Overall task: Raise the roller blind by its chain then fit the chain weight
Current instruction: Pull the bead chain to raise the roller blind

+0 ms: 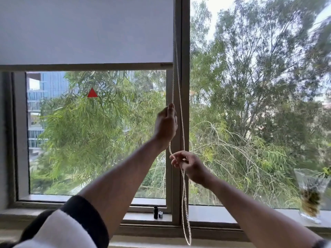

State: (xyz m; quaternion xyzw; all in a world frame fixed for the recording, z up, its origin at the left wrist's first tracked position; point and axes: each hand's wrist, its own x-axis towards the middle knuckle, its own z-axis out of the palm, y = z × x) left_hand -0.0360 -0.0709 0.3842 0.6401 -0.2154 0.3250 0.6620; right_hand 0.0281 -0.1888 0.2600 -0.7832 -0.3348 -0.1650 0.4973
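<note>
we've got left hand [165, 122] pinched high on the bead chain [182, 126] by the mullion, right hand [189, 164] pinched lower, roller blind [86, 31] about a third down, chain weight [156, 212] on the sill, so pull hand-over-hand on one strand, straight down.

Daylit framed window [185, 122], trees [250, 86] outside, glass vase [310, 196] on sill [223, 214].

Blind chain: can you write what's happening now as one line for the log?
step: raising blind | left hand: gripping chain high | right hand: pinching chain lower | blind: partly raised | chain weight: on sill, unfitted
</note>
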